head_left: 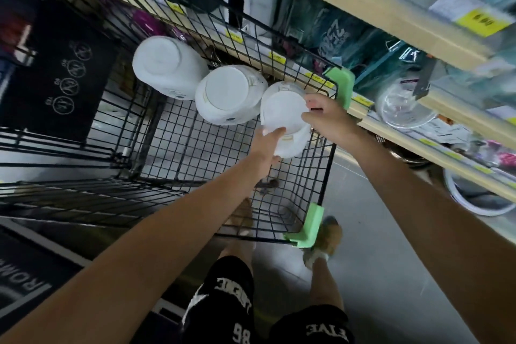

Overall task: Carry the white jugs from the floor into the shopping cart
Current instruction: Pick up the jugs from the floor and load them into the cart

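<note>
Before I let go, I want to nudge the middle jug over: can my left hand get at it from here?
Probably yes. The left hand is inside the cart, close beside the middle jug, with nothing between them, but it is gripping the near jug.

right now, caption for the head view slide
Both hands lower a third white plastic jug into the black wire shopping cart.
</note>
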{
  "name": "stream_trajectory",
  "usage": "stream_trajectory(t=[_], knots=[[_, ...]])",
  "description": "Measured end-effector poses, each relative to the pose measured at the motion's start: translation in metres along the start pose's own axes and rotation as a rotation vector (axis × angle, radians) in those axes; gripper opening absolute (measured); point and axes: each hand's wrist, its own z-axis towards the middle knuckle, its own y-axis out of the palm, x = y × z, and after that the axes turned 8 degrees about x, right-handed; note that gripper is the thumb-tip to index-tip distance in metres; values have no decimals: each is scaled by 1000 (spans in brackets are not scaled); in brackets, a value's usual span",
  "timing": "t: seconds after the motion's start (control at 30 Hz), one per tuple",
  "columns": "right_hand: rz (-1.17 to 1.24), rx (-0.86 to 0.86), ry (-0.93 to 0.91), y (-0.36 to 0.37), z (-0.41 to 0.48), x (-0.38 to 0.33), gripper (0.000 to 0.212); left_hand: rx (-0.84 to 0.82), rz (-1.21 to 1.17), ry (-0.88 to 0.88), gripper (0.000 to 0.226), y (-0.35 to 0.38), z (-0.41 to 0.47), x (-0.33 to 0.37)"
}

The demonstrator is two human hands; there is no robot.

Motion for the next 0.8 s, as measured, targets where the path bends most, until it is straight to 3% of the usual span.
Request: stream_trajectory(t=[0.1,0.23,0.4,0.63,0.8], knots=[[130,51,-35,-23,-24,-3,45,-7,147,220,68,6,-30,14],[277,110,-31,-63,-62,7,42,-81,361,475,60,30,-84,32],[409,209,-27,-135,-115,47,44,-299,574,736,50,85,-150,31],[632,335,52,-242,-208,143,46,-515,807,903,53,202,-233,-16],[630,482,69,-324,-283,239,21,-664,908,913,54,302,-301,-73]])
